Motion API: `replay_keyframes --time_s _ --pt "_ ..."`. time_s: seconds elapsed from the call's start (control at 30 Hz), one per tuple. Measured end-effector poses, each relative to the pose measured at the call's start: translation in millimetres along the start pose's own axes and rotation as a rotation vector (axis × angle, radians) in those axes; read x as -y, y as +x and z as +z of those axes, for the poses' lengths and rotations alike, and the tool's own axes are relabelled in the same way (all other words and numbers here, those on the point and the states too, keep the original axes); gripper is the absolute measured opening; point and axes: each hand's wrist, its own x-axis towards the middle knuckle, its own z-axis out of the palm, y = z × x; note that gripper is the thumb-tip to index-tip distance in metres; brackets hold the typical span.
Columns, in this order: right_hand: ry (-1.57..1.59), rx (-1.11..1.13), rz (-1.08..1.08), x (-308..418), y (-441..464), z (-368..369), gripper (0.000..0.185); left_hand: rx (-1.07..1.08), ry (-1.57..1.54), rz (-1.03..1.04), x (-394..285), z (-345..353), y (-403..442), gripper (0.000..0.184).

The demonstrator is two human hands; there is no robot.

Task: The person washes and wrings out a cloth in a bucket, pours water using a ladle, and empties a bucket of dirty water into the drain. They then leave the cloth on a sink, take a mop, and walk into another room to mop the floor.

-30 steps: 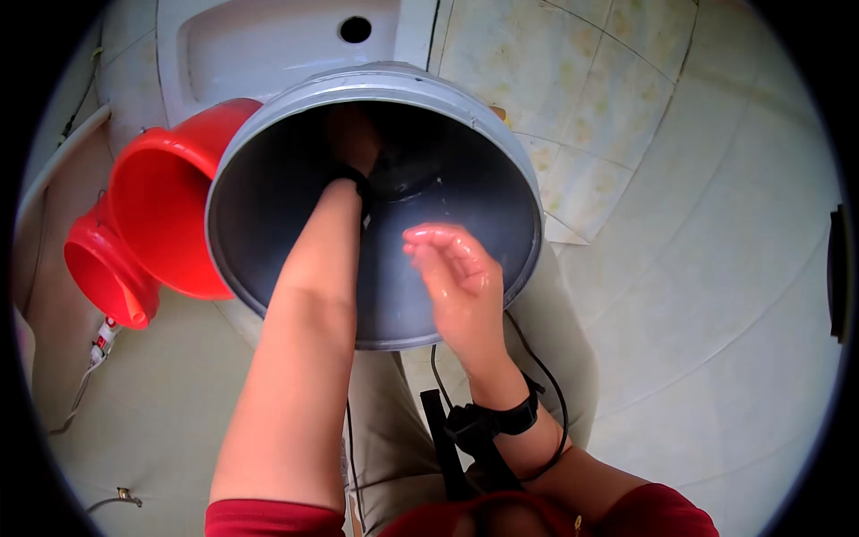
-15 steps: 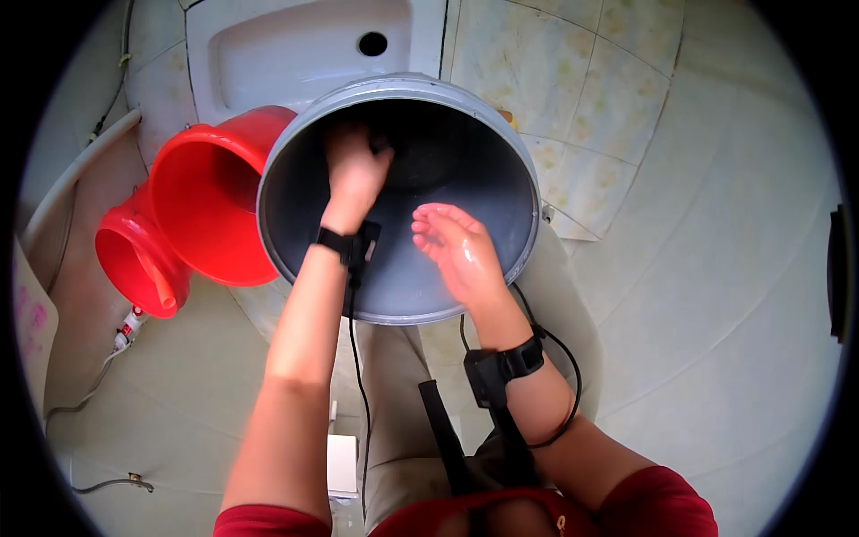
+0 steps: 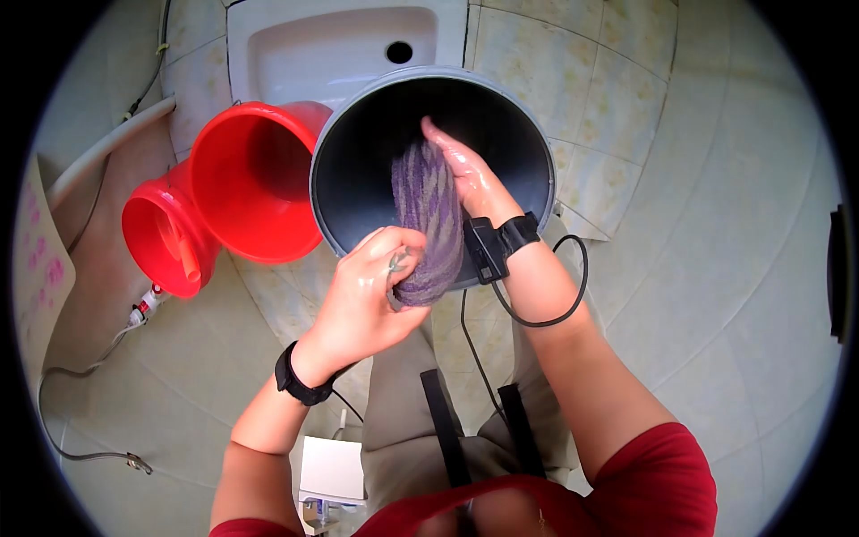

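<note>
A purple and grey striped cloth, bunched lengthwise, is over the mouth of a large grey bucket. My left hand is closed round the cloth's lower end, at the bucket's near rim. Along the upper right side of the cloth lies my right hand, wet, with its fingers stretched out and the palm against the fabric. The bucket's mouth faces me, and its dark inside shows no clear contents.
Two red buckets, one larger and one smaller, stand left of the grey one. Behind is a white basin with a drain hole. A cable and plug lie at left; a white box is below.
My left hand has come up out of the grey bucket with the striped cloth in it. My right hand has moved onto the cloth. The view has shifted, so the buckets appear further right.
</note>
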Motion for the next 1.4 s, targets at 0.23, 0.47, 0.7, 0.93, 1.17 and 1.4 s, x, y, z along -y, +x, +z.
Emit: replay_keyframes --time_s 0.23,0.47,0.7,0.93,1.17,1.4 --pt "-0.174 -0.012 0.054 -6.3 -48.3 -11.8 0.034 -0.356 -0.509 -0.350 56.8 -25.2 25.3 0.027" --pt "-0.012 0.070 0.138 -15.7 -124.4 13.4 0.072 -0.202 -1.223 -0.600 132.9 31.1 48.5 0.024" --pt "0.114 0.239 0.197 -25.4 -135.5 14.5 0.058 0.057 -2.027 -0.607 123.3 57.7 52.3 0.045" --pt "-0.044 0.290 0.279 -20.1 -133.7 29.7 0.058 0.034 -1.910 -0.383 126.0 40.0 69.1 0.039" --pt "-0.804 0.146 0.164 -2.9 -113.6 35.2 0.054 0.044 -1.284 -0.432 109.1 25.8 96.6 0.033" --pt "-2.170 -0.504 -0.208 0.3 -83.5 45.8 0.088 -0.462 -0.719 -0.620 120.2 71.2 110.7 0.040"
